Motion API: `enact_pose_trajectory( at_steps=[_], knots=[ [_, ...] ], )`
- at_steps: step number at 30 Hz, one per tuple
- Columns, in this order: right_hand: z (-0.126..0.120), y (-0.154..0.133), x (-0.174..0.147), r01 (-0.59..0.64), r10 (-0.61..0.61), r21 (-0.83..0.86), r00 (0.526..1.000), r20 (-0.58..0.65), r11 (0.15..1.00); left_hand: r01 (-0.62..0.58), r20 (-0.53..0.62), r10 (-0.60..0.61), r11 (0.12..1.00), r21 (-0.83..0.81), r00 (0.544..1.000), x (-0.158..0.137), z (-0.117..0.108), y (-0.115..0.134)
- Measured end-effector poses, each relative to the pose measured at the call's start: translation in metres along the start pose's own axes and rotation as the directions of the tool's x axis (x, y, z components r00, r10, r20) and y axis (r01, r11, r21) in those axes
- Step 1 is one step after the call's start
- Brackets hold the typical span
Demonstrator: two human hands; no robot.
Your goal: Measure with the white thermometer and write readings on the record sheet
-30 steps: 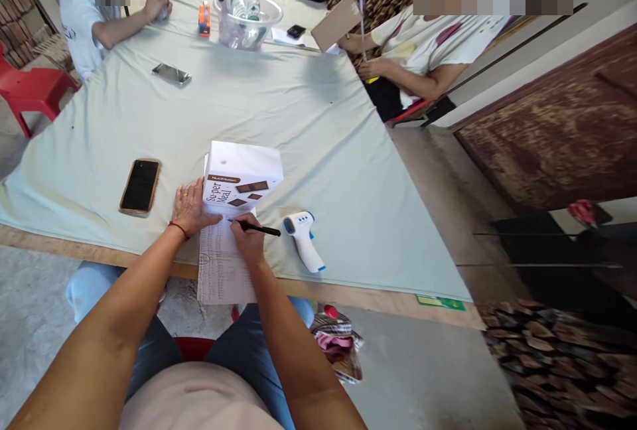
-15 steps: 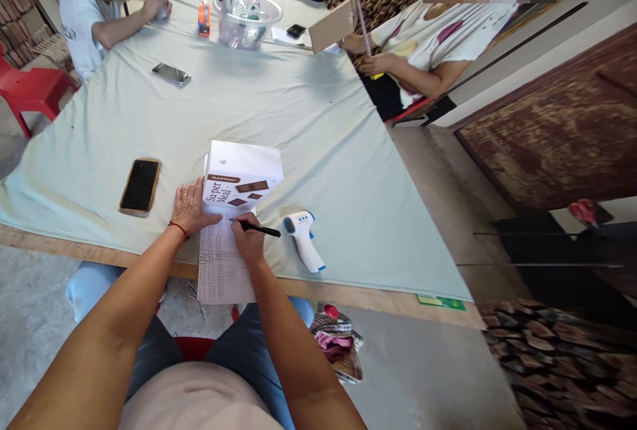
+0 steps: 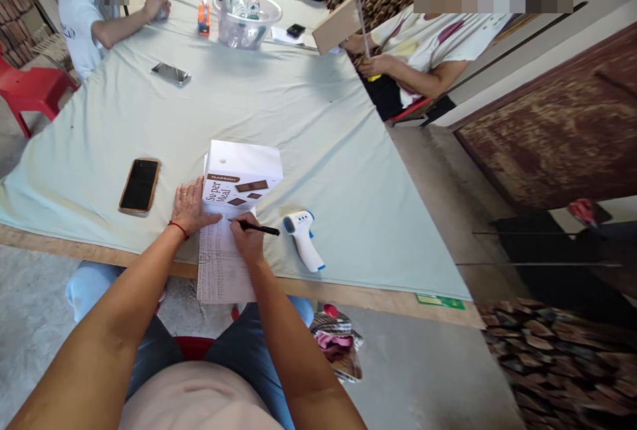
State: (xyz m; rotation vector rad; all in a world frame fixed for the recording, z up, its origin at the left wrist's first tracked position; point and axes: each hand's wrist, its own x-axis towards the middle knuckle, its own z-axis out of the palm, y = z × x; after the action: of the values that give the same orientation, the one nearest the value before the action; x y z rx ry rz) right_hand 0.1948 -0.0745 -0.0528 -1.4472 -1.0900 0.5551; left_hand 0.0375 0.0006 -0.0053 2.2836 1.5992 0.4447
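My right hand (image 3: 248, 237) grips a black pen (image 3: 263, 227), its tip over a paper sheet (image 3: 219, 264) covered in rows of handwriting. The sheet hangs a little past the table's near edge. Flat beside it, my left hand (image 3: 190, 208) has its fingers stretched out along the left side of a white box (image 3: 243, 159) and its thumb on the paper. The box carries brown chocolate-bar pictures and the words "Super Meal", and stands on the sheet's upper part. Right of my right hand lies a white and blue infrared thermometer (image 3: 304, 239).
A phone in a brown case (image 3: 140, 185) lies left of my hands, a second phone (image 3: 171, 73) farther off. Toward the back stand a clear plastic basin (image 3: 249, 25) of bottles and an orange tape dispenser (image 3: 204, 17). Two people sit across; the right one holds a cardboard piece (image 3: 336, 25).
My hands stay almost where they were, with the pen tip shifted very slightly left on the paper. The cardboard held by the person at right has tilted slightly.
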Motion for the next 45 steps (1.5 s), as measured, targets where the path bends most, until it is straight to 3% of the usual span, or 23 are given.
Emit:
enact_pose_trajectory(
  at_steps=[16,20,23,26,29,33,38,42,45],
  knots=[
    [0.001,0.000,0.001,0.006,-0.006,0.000,0.998,-0.059,1.000,-0.022,-0.019,0.021,1.000,-0.015,1.000,0.001,0.000,-0.002],
    [-0.004,-0.018,0.001,0.011,-0.006,0.040,0.994,-0.114,0.999,-0.016,-0.003,0.016,0.999,-0.049,1.000,0.002,-0.001,-0.005],
    [-0.017,-0.042,-0.003,0.043,-0.039,0.078,0.998,-0.051,0.996,-0.029,0.007,0.030,0.997,-0.068,1.000,0.003,-0.002,-0.008],
    [-0.040,-0.061,-0.006,0.201,-0.201,-0.027,0.980,0.006,0.979,-0.031,0.001,0.031,0.995,-0.092,1.000,0.003,-0.004,-0.010],
    [-0.065,-0.062,-0.005,0.310,-0.300,-0.297,0.951,0.078,0.903,-0.033,-0.019,0.032,0.994,-0.102,0.999,0.002,-0.006,-0.011],
    [-0.081,-0.048,-0.004,0.223,-0.097,-0.672,0.971,0.219,0.706,-0.047,-0.033,0.045,0.997,-0.066,0.998,0.001,-0.007,-0.011],
    [-0.066,-0.049,-0.012,0.124,0.174,-0.868,0.957,0.233,0.482,-0.024,-0.053,0.018,0.993,-0.114,0.998,0.002,-0.006,-0.015],
    [-0.052,-0.054,-0.020,0.116,0.241,-0.888,0.940,0.243,0.444,-0.038,-0.106,0.022,0.987,-0.159,0.994,0.001,-0.004,-0.021],
    [-0.053,-0.051,-0.022,0.112,0.253,-0.859,0.930,0.268,0.499,-0.054,-0.157,0.027,0.984,-0.169,0.987,0.000,-0.003,-0.023]
  ],
)
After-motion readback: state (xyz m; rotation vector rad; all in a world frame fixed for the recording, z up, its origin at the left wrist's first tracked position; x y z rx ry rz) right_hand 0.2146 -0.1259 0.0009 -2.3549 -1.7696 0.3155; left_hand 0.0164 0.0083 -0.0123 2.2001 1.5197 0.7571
